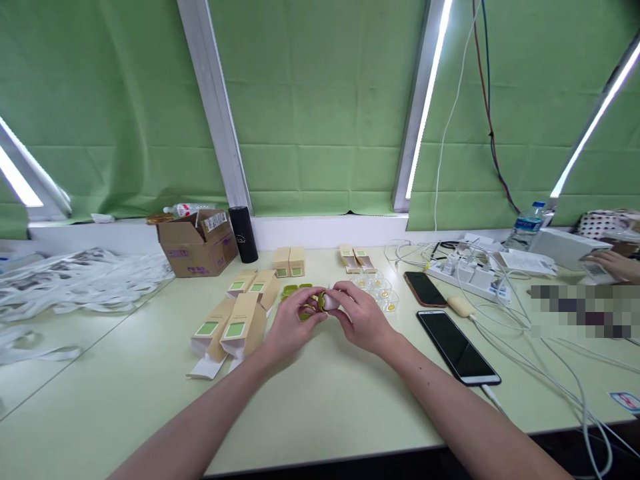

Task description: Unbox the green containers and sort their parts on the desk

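Observation:
Both of my hands meet above the table's middle. My left hand (296,319) is closed on a small olive-green, rounded piece (321,302). Against it, my right hand (364,316) pinches a small white piece (331,302); fingers partly hide both, and I cannot tell whether they are joined. Just behind my left hand lie more green pieces (290,291). Clear plastic cups (388,303) with gold-coloured spots stand behind my right hand. To the left of my left hand lie several tan cartons (246,323) with green labels, the nearest with white flaps open.
Further back are small tan boxes (289,261), open cartons (357,259), a cardboard box (197,248) and a black bottle (243,233). White straps (75,280) spread at left. Two phones (457,347), cables and a power strip (470,279) lie right, near another person's hand (617,265).

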Tool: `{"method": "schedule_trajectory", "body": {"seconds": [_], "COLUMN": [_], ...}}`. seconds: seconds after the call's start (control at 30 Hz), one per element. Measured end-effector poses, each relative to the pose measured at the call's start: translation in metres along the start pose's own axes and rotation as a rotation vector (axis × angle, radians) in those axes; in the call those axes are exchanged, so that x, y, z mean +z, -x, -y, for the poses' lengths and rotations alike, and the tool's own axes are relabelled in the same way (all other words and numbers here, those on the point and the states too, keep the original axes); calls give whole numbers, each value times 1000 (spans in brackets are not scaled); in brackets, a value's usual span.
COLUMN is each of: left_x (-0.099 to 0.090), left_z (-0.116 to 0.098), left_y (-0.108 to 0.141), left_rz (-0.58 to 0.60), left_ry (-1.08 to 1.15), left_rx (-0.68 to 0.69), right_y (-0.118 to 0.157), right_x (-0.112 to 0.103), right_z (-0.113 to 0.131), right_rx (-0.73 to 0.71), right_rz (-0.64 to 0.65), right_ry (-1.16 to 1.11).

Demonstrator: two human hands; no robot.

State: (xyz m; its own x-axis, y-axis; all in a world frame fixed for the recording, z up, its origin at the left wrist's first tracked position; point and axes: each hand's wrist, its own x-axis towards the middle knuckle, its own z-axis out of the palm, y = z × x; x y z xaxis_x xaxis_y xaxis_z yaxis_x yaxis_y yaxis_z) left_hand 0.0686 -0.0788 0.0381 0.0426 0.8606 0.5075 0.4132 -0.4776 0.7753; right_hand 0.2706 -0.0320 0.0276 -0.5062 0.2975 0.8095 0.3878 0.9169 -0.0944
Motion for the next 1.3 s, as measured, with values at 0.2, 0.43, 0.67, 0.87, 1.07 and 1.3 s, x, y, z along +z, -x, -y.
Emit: {"method": "schedule_trajectory", "body": {"seconds": [0.2, 0.43, 0.67, 0.87, 1.07, 1.3], "left_x": [-1, 3, 4, 3, 6, 8], "left_z": [-11, -8, -7, -8, -10, -13], "left_y": [3, 3, 3, 3, 3, 2], "left_rz": [34, 36, 31, 40, 22, -20], "left_ry": [30, 37, 24, 16, 7, 35], "left_rx": [-1, 6, 37, 24, -4, -58], "right_y": [-3, -4, -4, -5, -6, -6], "right_x": [0, 0, -1, -1, 1, 9], "right_z": [5, 11, 11, 12, 12, 14], "right_rx": [-24, -41, -40, -50, -64, -25], "right_rz": [-19, -6, 9, -12, -21, -6], "right_ry": [87, 190, 150, 169, 223, 232]}}
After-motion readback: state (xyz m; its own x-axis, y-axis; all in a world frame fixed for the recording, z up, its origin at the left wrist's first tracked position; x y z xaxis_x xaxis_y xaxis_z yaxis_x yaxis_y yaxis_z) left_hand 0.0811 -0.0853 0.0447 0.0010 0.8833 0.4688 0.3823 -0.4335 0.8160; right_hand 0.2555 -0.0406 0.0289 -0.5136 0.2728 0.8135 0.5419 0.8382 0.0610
